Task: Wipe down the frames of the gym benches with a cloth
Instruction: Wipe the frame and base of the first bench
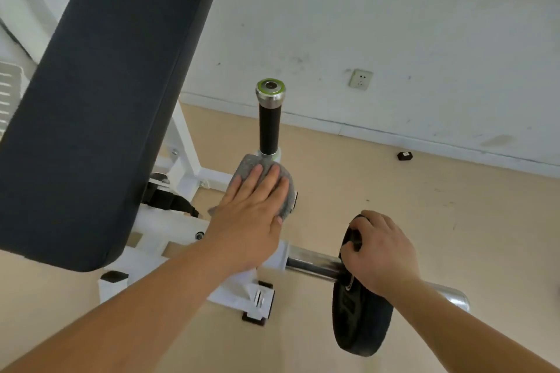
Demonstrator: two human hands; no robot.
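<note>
A white gym bench frame (169,227) runs under a large black pad (115,94) on the left. My left hand (248,209) lies flat, fingers spread, pressing a grey cloth (288,191) onto the frame arm just below an upright black handle (269,127) with a chrome and green cap. My right hand (378,251) grips the top rim of a black weight plate (360,321) that sits on a chrome sleeve (312,263) sticking out of the frame to the right.
Tan floor lies to the right and in front. A white wall with a socket (360,79) runs behind. A small black object (405,156) lies by the skirting. The frame's white foot with black caps (257,303) stands near my left forearm.
</note>
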